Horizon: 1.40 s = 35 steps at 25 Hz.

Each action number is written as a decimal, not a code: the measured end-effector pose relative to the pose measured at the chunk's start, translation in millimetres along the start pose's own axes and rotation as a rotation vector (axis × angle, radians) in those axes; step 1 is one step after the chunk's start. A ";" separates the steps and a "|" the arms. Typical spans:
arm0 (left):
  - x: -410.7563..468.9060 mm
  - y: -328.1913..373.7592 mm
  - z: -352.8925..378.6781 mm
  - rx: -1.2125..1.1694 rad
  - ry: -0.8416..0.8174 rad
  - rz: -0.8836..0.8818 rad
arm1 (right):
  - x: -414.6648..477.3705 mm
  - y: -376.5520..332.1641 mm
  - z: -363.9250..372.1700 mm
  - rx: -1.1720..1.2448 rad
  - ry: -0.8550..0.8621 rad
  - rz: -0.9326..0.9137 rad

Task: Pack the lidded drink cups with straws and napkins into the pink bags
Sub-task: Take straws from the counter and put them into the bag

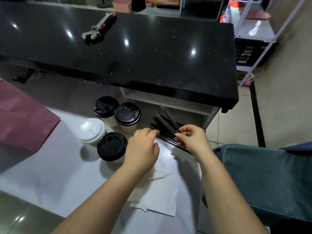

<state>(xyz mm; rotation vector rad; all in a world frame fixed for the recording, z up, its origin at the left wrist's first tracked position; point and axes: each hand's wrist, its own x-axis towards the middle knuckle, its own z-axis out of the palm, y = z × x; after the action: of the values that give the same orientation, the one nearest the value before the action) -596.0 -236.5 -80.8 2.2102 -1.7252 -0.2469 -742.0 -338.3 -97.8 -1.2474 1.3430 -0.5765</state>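
My right hand pinches the near ends of the wrapped straws to peel some off the pile. My left hand, fingers loosely bent and gripping nothing, steadies the heap at its fingertips. The four lidded cups stand bunched on the table between the straws and the flat pink bag, napkins under my wrists, all within reach.

A low white counter carries four lidded cups standing close together, three with black lids and one with a white lid. A pink bag lies flat at its left side. White napkins lie nearer the front, and a pile of dark straws sits at the far right edge. Beyond, a glossy black counter holds a wrench-like tool.
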 end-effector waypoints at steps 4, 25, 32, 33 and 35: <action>5.0 -9.8 -35.9 0.070 0.129 0.057 | -17.7 -41.3 24.1 -0.174 -0.054 -0.208; -207.6 -392.9 -256.8 0.088 0.484 -0.207 | -224.7 -122.9 424.7 -1.094 -0.079 -1.063; -176.0 -452.9 -324.6 0.063 0.646 -0.119 | -227.6 -221.9 454.5 -0.988 0.073 -1.103; -165.8 -459.8 -330.2 0.061 0.665 -0.112 | -221.2 -232.8 456.5 -0.982 0.110 -1.076; -140.9 -472.8 -338.0 0.055 0.674 -0.094 | -203.4 -249.4 460.8 -0.918 0.152 -1.016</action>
<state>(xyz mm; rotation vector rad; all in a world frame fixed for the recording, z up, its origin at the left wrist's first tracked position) -90.1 51.3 56.7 2.0704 -1.2632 0.4804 -282.4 -83.8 102.2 -2.7366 1.0195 -0.7651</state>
